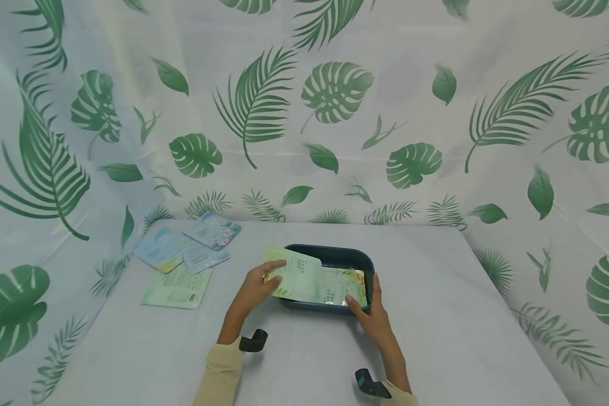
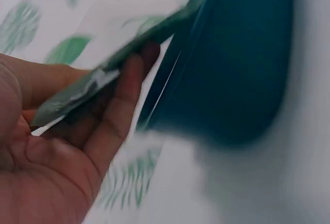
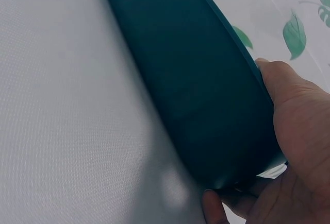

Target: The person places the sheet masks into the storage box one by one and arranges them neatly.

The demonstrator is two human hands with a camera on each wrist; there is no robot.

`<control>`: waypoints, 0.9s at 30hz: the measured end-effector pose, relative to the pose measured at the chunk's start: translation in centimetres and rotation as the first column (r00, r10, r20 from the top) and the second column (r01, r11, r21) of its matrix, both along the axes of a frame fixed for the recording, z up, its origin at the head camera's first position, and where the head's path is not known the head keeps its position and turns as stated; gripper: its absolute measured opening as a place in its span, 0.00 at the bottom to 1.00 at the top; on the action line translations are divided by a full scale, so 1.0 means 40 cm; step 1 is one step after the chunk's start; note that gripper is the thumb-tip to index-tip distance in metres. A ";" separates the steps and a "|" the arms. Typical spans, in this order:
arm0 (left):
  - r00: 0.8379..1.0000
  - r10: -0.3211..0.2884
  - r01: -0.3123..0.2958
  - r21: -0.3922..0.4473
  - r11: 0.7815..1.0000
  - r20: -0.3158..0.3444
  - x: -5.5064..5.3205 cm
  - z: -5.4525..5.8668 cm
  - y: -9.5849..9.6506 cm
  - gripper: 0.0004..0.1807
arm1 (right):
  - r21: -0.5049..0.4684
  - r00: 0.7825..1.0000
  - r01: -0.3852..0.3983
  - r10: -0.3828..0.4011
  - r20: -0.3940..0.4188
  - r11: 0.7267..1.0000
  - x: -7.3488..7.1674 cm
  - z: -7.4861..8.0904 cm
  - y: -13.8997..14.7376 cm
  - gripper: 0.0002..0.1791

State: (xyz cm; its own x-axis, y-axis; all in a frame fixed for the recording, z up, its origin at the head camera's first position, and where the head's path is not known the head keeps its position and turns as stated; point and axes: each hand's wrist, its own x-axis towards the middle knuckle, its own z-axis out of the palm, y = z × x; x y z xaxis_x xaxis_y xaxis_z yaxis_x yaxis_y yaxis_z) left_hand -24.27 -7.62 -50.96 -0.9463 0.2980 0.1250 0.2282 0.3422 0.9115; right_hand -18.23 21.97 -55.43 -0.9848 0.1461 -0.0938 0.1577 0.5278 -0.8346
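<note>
My left hand (image 1: 254, 290) pinches a flat, light green sachet (image 1: 296, 270) between thumb and fingers. The sachet slants over the left end of a dark teal bin (image 1: 314, 307); in the left wrist view its edge (image 2: 87, 92) shows, with the fingers beneath. Another green sachet (image 1: 342, 280) with a leafy print lies in the right part of the bin, partly covered by the held one. My right hand (image 1: 378, 321) grips the bin's right end, thumb over the front rim. In the right wrist view its other fingers curl round the bin's end wall (image 3: 242, 175).
At the back left of the white table (image 1: 436, 332) lie a floral blue sachet (image 1: 213, 230), a blue-and-yellow one (image 1: 159, 249), a pale blue one (image 1: 202, 254) and a green one (image 1: 176, 288), overlapping. A leaf-print curtain (image 1: 375, 186) stands behind the table.
</note>
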 end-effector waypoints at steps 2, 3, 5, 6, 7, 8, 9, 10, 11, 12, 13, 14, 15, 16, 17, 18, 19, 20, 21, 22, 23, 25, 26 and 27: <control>0.999 -0.021 0.018 -0.092 0.996 -0.027 -0.002 -0.002 0.038 0.20 | -0.003 1.000 -0.004 0.004 0.004 1.000 0.003 -0.004 -0.005 0.54; 0.999 -0.033 0.029 -0.124 0.992 -0.028 -0.003 -0.004 0.055 0.20 | -0.003 1.000 -0.005 0.005 0.004 1.000 0.004 -0.006 -0.007 0.54; 0.998 -0.059 0.054 -0.184 0.982 -0.024 -0.003 -0.007 0.081 0.20 | 0.000 1.000 -0.006 0.006 0.000 1.000 0.008 -0.010 -0.008 0.54; 0.998 -0.066 0.060 -0.213 0.975 -0.017 -0.003 -0.007 0.092 0.20 | 0.001 1.000 -0.006 0.006 -0.002 1.000 0.009 -0.011 -0.008 0.54; 0.997 -0.074 0.070 -0.232 0.970 -0.009 -0.003 -0.008 0.100 0.20 | 0.002 1.000 -0.005 0.005 -0.003 1.000 0.011 -0.011 -0.008 0.54; 0.997 -0.074 0.071 -0.248 0.966 -0.004 -0.004 -0.007 0.108 0.20 | 0.003 1.000 -0.003 0.003 -0.001 1.000 0.012 -0.009 -0.008 0.54; 0.997 -0.071 0.067 -0.270 0.961 -0.004 -0.005 -0.006 0.115 0.20 | 0.005 1.000 -0.001 0.001 0.000 1.000 0.012 -0.009 -0.007 0.55; 0.998 -0.066 0.061 -0.297 0.953 -0.008 -0.006 -0.004 0.121 0.21 | 0.007 1.000 0.001 -0.001 0.002 1.000 0.012 -0.007 -0.006 0.55; 0.998 -0.057 0.050 -0.314 0.948 -0.012 -0.007 -0.002 0.127 0.21 | 0.008 1.000 0.004 -0.004 0.006 1.000 0.011 -0.006 -0.005 0.55; 0.999 -0.041 0.033 -0.333 0.942 -0.019 -0.008 -0.001 0.134 0.21 | 0.010 1.000 0.007 -0.007 0.010 1.000 0.011 -0.003 -0.004 0.55; 0.999 -0.021 0.010 -0.351 0.936 -0.028 -0.008 -0.001 0.140 0.21 | 0.010 1.000 0.010 -0.010 0.011 1.000 0.010 -0.002 -0.003 0.55; 0.999 0.009 -0.021 -0.366 0.930 -0.032 -0.008 -0.001 0.147 0.21 | 0.011 1.000 0.013 -0.013 0.007 1.000 0.009 0.000 -0.002 0.55; 0.999 0.041 -0.051 -0.380 0.924 -0.033 -0.007 -0.002 0.154 0.22 | 0.012 1.000 0.014 -0.014 0.005 1.000 0.008 0.000 -0.002 0.55; 0.996 0.076 -0.084 -0.389 0.918 -0.035 -0.006 -0.004 0.160 0.22 | 0.012 1.000 0.012 -0.012 0.001 1.000 0.007 0.001 -0.002 0.55; 0.993 0.113 -0.117 -0.390 0.914 -0.032 -0.004 -0.006 0.166 0.22 | 0.010 1.000 0.011 -0.011 -0.003 1.000 0.006 0.001 -0.003 0.55; 0.988 0.149 -0.149 -0.397 0.906 -0.032 -0.001 -0.006 0.171 0.23 | 0.012 1.000 0.008 -0.008 -0.007 1.000 0.004 0.002 -0.004 0.55; 0.983 0.179 -0.178 -0.403 0.898 -0.036 0.001 -0.007 0.176 0.23 | 0.009 1.000 0.005 -0.005 -0.012 1.000 0.003 0.002 -0.005 0.55; 0.978 0.204 -0.204 -0.408 0.890 -0.046 0.003 -0.008 0.180 0.23 | 0.010 1.000 0.002 -0.002 -0.014 1.000 0.003 0.003 -0.007 0.54; 0.974 0.216 -0.225 -0.426 0.876 -0.069 0.005 -0.009 0.183 0.23 | 0.008 1.000 0.000 0.000 -0.012 1.000 0.002 0.003 -0.008 0.54; 0.971 0.220 -0.240 -0.440 0.865 -0.097 0.007 -0.010 0.186 0.23 | 0.008 1.000 0.000 0.000 -0.012 1.000 0.002 0.003 -0.009 0.54; 0.968 0.218 -0.251 -0.454 0.855 -0.125 0.008 -0.010 0.189 0.23 | 0.008 1.000 0.001 -0.001 -0.010 1.000 0.002 0.003 -0.010 0.54; 0.962 0.198 -0.265 -0.484 0.834 -0.186 0.007 -0.012 0.195 0.24 | 0.011 1.000 0.010 -0.010 -0.007 1.000 0.003 0.004 -0.010 0.54; 0.961 0.183 -0.264 -0.499 0.825 -0.206 0.005 -0.012 0.197 0.26 | 0.014 1.000 0.014 -0.014 -0.006 1.000 0.004 0.004 -0.009 0.54; 0.962 0.167 -0.258 -0.511 0.820 -0.218 0.003 -0.013 0.200 0.27 | 0.015 1.000 0.019 -0.019 -0.006 1.000 0.004 0.004 -0.008 0.54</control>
State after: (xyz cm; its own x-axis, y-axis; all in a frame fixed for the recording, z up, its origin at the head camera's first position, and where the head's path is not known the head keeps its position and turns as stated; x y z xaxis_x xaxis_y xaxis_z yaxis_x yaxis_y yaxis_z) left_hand -24.13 0.39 -51.46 -0.9752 0.1548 0.1579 0.2162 0.8179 0.5332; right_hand -18.07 21.64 -55.27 -0.9824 0.1662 -0.0855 0.1630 0.5375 -0.8273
